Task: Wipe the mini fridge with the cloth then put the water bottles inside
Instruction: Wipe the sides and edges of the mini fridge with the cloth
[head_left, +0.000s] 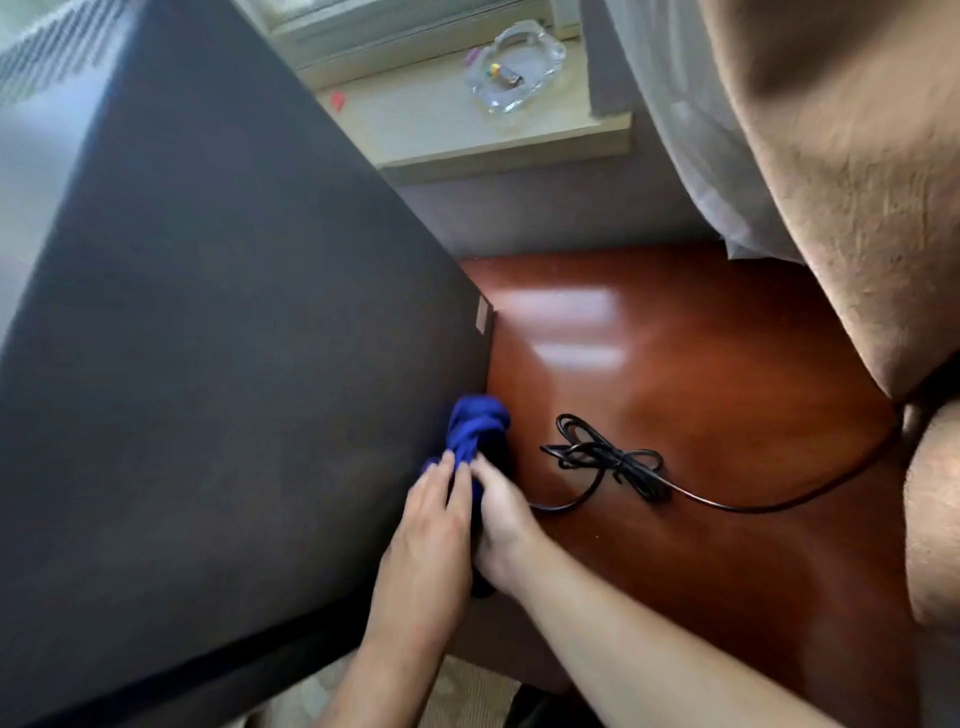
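The dark mini fridge (223, 322) fills the left half of the view, seen from above. A crumpled blue cloth (475, 431) is pressed against its right side near the lower corner. My left hand (423, 535) lies flat on the fridge's edge with its fingertips on the cloth. My right hand (501, 525) grips the cloth from the right, pushed in between fridge and tabletop. No water bottles are in view.
The fridge stands on a glossy red-brown wooden top (701, 415). A bundled black power cord (613, 457) lies just right of my hands and trails off right. A glass ashtray (511, 65) sits on a pale ledge behind. Beige curtain (831, 156) hangs at right.
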